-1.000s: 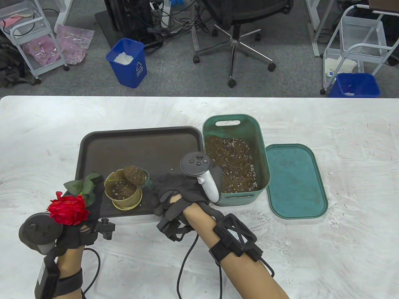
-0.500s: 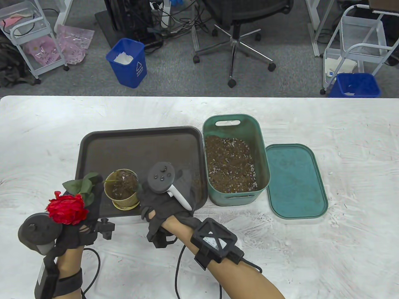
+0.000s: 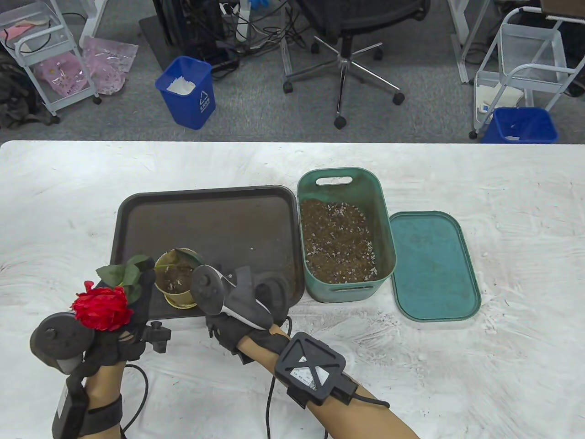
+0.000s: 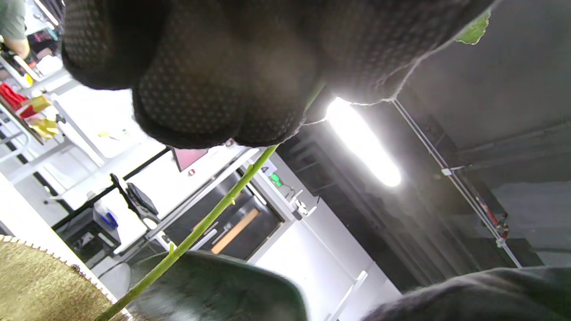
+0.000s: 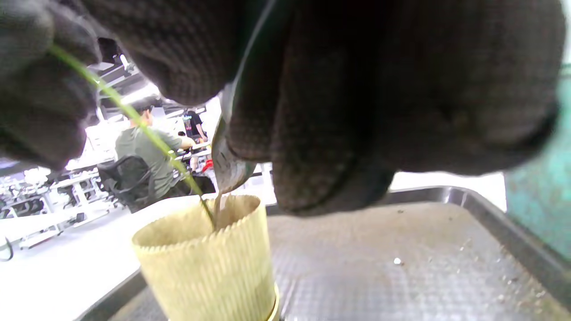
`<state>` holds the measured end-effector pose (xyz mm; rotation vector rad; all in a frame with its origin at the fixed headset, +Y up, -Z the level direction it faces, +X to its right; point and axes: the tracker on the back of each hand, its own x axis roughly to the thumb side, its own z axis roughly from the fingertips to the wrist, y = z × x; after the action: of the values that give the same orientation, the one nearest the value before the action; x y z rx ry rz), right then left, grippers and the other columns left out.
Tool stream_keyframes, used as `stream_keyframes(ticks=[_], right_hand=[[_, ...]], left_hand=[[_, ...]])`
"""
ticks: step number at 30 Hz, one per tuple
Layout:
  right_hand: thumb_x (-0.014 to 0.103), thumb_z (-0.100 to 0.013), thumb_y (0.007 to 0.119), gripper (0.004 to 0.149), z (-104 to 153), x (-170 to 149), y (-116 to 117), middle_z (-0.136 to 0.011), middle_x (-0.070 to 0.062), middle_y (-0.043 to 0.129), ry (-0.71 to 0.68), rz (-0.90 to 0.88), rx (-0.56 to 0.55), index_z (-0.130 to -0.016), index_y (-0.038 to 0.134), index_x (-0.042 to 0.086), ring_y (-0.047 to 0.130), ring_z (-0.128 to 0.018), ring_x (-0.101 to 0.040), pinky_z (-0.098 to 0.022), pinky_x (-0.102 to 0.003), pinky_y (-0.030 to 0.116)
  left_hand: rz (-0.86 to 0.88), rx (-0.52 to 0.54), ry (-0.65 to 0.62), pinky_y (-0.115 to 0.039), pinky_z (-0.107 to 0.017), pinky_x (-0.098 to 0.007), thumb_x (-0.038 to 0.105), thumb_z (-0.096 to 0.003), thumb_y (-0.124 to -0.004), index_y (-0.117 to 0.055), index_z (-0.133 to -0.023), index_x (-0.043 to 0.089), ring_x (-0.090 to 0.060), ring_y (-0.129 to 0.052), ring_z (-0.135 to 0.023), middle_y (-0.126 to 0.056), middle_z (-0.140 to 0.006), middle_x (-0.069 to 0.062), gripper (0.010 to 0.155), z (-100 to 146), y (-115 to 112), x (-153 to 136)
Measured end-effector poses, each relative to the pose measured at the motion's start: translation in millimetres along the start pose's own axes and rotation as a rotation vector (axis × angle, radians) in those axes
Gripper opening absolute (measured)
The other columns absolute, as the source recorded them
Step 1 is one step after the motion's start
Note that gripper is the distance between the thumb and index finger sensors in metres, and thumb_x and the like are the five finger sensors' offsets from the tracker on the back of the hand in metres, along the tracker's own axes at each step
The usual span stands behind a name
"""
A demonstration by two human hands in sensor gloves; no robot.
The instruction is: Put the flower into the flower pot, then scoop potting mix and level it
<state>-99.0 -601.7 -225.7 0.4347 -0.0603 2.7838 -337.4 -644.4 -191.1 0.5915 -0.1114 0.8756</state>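
Tray (image 3: 205, 210) under my right hand (image 3: 237, 327) – pot (image 3: 176, 276) on it, just past my fingers. Right hand grips the scoop (image 5: 229, 167), tipping mix in; overshoot would spill onto the tray. Left hand (image 3: 114, 343) pinches the flower (image 3: 103, 307) stem, foot inside the pot. Since a second ago the scoop emptied, hand rolled.

This is an office or lab workroom. Grey carpet runs past the white surface (image 3: 502, 192), with a black swivel chair (image 3: 352, 41) on castors and a tangle of cables (image 3: 256, 27) under the desks behind it. Two blue waste bins (image 3: 187, 91) stand on the floor, and white wire trolleys (image 3: 525, 64) sit at either side. The right wrist view shows rows of desks and a seated person (image 5: 147, 151) further back.
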Motion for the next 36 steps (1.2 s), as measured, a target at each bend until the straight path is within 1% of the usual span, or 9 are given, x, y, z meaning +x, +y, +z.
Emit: stream_keyframes(ticks=[5,11,13,15,18,22,27,30,36], right_hand=[[0.032,-0.038,0.082,0.054,-0.5,-35.4,-44.1,-0.053,-0.013,0.103,0.096,-0.007,-0.088,-0.084,0.078,0.004,0.109,-0.025,-0.030,-0.012,-0.043,0.096],[0.032,-0.038,0.081,0.053,-8.0,-107.4,-101.4,-0.052,-0.014,0.103,0.302,-0.041,-0.207,-0.083,0.079,0.004,0.109,-0.024,-0.031,-0.012,-0.044,0.095],[0.032,-0.038,0.081,0.053,-12.7,-132.7,-113.6,-0.051,-0.014,0.103,0.377,-0.029,-0.226,-0.083,0.079,0.004,0.109,-0.024,-0.031,-0.012,-0.044,0.095],[0.032,-0.039,0.081,0.053,-19.4,-156.1,-119.2,-0.052,-0.014,0.103,0.448,-0.009,-0.200,-0.083,0.079,0.004,0.108,-0.024,-0.031,-0.012,-0.044,0.095],[0.032,-0.039,0.080,0.052,-35.4,-186.2,-114.3,-0.052,-0.015,0.102,0.544,0.014,-0.078,-0.083,0.079,0.004,0.108,-0.025,-0.032,-0.013,-0.044,0.095],[0.032,-0.039,0.080,0.052,-59.5,-208.5,-90.1,-0.053,-0.015,0.102,0.603,0.019,0.046,-0.084,0.079,0.004,0.108,-0.026,-0.032,-0.013,-0.045,0.094],[0.032,-0.040,0.080,0.052,-88.4,-221.0,-57.6,-0.054,-0.015,0.102,0.646,0.101,0.173,-0.084,0.079,0.004,0.108,-0.027,-0.033,-0.015,-0.045,0.094],[0.032,-0.040,0.080,0.052,-100.3,-225.1,-45.2,-0.055,-0.015,0.102,0.656,0.106,0.213,-0.084,0.078,0.005,0.108,-0.028,-0.033,-0.015,-0.045,0.094],[0.032,-0.040,0.079,0.052,-108.5,-230.6,-28.4,-0.054,-0.014,0.102,0.669,0.081,0.330,-0.085,0.078,0.005,0.107,-0.027,-0.032,-0.014,-0.045,0.094]], left_hand=[[0.000,-0.004,-0.003,-0.087,-0.045,-0.044,0.044,-0.0411,-0.084,-0.091,-0.080,0.024,-0.028,-0.106,-0.045,-0.100,-0.068,-0.001,0.043,0.5,-1.3,0.7],[-0.011,-0.005,-0.007,-0.087,-0.044,-0.044,0.044,-0.0411,-0.084,-0.090,-0.080,0.024,-0.028,-0.106,-0.045,-0.100,-0.068,0.000,0.044,0.9,-1.8,1.0],[-0.016,-0.001,-0.005,-0.087,-0.044,-0.044,0.044,-0.0412,-0.084,-0.090,-0.080,0.025,-0.028,-0.106,-0.045,-0.100,-0.068,0.000,0.043,1.0,-1.1,1.0],[-0.022,0.004,-0.003,-0.087,-0.044,-0.044,0.044,-0.0413,-0.084,-0.090,-0.080,0.024,-0.028,-0.106,-0.045,-0.100,-0.068,-0.001,0.043,0.9,-0.4,0.8],[-0.026,0.008,0.001,-0.087,-0.044,-0.044,0.044,-0.0413,-0.084,-0.090,-0.080,0.024,-0.028,-0.106,-0.045,-0.100,-0.068,0.000,0.044,0.8,0.0,0.5],[-0.044,0.021,0.005,-0.087,-0.045,-0.044,0.044,-0.0413,-0.084,-0.090,-0.080,0.024,-0.028,-0.106,-0.045,-0.100,-0.068,-0.001,0.044,0.8,2.3,0.0],[-0.044,0.041,0.030,-0.087,-0.044,-0.044,0.044,-0.0414,-0.084,-0.090,-0.080,0.025,-0.028,-0.106,-0.045,-0.100,-0.068,-0.001,0.044,0.5,7.0,-4.3],[-0.034,0.046,0.045,-0.087,-0.044,-0.044,0.044,-0.0414,-0.084,-0.090,-0.080,0.025,-0.028,-0.106,-0.045,-0.100,-0.068,0.000,0.044,-0.4,9.1,-8.2],[-0.025,0.050,0.056,-0.087,-0.044,-0.044,0.044,-0.0414,-0.083,-0.090,-0.080,0.025,-0.029,-0.105,-0.045,-0.100,-0.068,-0.001,0.044,-2.0,11.6,-12.5]])
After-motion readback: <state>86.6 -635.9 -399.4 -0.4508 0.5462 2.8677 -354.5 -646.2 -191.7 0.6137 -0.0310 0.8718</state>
